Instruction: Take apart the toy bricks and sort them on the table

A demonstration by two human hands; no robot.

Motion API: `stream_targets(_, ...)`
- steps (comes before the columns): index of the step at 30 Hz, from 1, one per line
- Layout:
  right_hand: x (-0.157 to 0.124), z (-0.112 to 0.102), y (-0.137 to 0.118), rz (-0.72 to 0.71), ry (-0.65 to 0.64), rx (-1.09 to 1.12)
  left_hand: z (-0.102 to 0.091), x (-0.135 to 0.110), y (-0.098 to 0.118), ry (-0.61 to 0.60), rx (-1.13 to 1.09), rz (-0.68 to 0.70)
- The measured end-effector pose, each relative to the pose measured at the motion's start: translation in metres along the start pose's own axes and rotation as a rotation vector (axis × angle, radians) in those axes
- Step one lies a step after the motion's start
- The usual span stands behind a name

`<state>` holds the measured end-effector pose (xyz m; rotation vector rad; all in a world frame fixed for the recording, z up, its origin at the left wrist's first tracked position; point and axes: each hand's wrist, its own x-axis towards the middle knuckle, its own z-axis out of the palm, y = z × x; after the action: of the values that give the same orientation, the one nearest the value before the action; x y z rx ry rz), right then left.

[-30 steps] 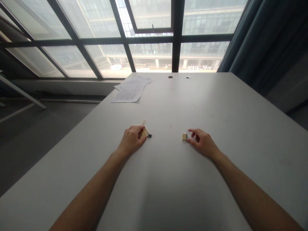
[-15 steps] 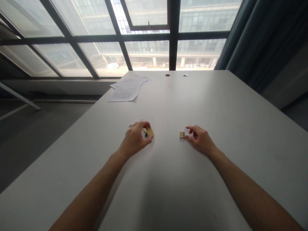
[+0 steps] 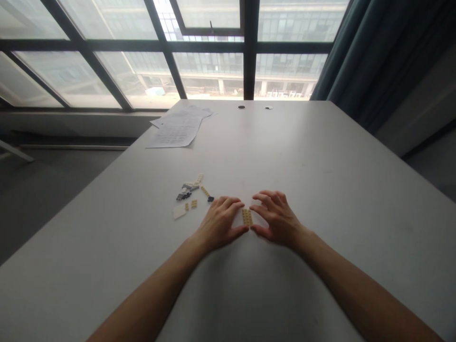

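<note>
Whether the tan studded plate [image 3: 247,217] is really touched by the left grip [image 3: 223,221] and by the right grip [image 3: 276,217] cannot be told, the contact being too small. The overlapped grey pieces [image 3: 187,191] cannot be separated by eye. The print on the papers [image 3: 178,130] cannot be read. The desk [image 3: 270,156] and both forearms [image 3: 166,285] are cut by the lower edge, the curtain [image 3: 356,61] by the upper one. The outside building [image 3: 292,71] is blurred.

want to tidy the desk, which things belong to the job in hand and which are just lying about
Job, likely: tan plate between left hand and right hand; tan pieces; grey pieces; white pieces; dark piece

Lying about, seemingly: papers, untouched
</note>
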<state>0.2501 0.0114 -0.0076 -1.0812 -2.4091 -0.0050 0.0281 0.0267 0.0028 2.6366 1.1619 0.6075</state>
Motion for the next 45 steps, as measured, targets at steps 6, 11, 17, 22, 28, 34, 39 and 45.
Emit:
stream_targets(6,0.001,-0.001,-0.001,0.024,-0.059,-0.030,0.005,0.001,0.002,-0.014,0.050,-0.011)
stream_targets(11,0.001,0.000,-0.002,0.030,-0.060,-0.018,0.004,0.002,0.001,-0.011,0.051,-0.004)
stream_targets(17,0.001,0.001,0.001,0.041,0.034,0.013,0.005,0.002,0.005,0.002,0.073,-0.026)
stream_targets(22,0.001,0.003,0.009,0.216,0.278,0.018,0.009,0.003,0.011,0.009,0.096,-0.069)
stream_targets(28,0.002,0.006,0.025,0.384,0.399,0.057,0.008,0.005,0.014,-0.004,0.088,-0.074)
stream_targets(34,0.003,0.004,0.034,0.475,0.353,0.127,0.006,0.017,0.006,-0.047,0.097,-0.028)
stream_targets(39,0.000,0.004,0.041,0.480,0.237,0.188,0.008,0.023,-0.002,-0.066,0.073,-0.011)
stream_targets(45,0.000,0.005,0.041,0.442,0.136,0.169,0.010,0.029,-0.007,-0.063,0.067,0.019)
